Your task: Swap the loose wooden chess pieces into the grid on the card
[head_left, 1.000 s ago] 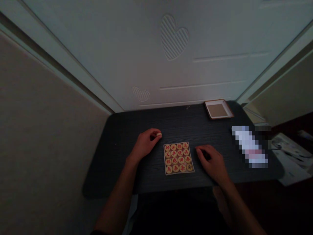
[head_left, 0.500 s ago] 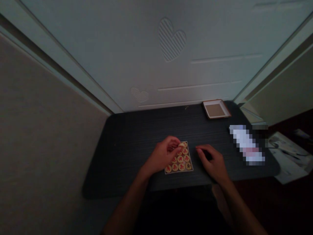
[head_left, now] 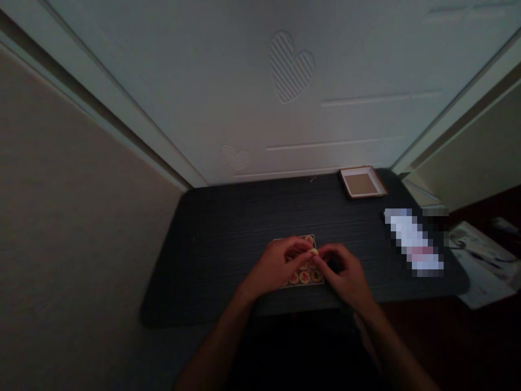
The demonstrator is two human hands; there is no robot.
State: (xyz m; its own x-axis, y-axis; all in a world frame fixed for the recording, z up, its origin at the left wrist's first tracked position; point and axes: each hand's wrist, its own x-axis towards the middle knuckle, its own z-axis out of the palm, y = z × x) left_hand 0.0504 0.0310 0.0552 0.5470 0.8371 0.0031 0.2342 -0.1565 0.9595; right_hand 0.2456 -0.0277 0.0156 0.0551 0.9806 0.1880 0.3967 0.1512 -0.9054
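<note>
A round, pale Chinese chess piece (head_left: 315, 252) is raised just over a shallow box (head_left: 299, 285) of such pieces. My left hand (head_left: 279, 262) pinches it from the left between thumb and fingers. From the right, the fingertips of my right hand (head_left: 344, 267) close on the same piece. Its marked face cannot be made out. Below the hands, red-marked discs and a dark-marked disc (head_left: 316, 277) show in the box's front row. Much of the box lies hidden under my left hand.
At the back right of the dark table (head_left: 220, 228) stands an open, shallow box lid (head_left: 362, 183) with a brown inside. A blurred-out, phone-like object (head_left: 413, 241) lies near the right edge. Beyond the table rises a white panel (head_left: 228, 81) with heart patterns.
My right hand has come left from beside the box and met my left hand at the piece. The left hand has shifted slightly right and down with it.
</note>
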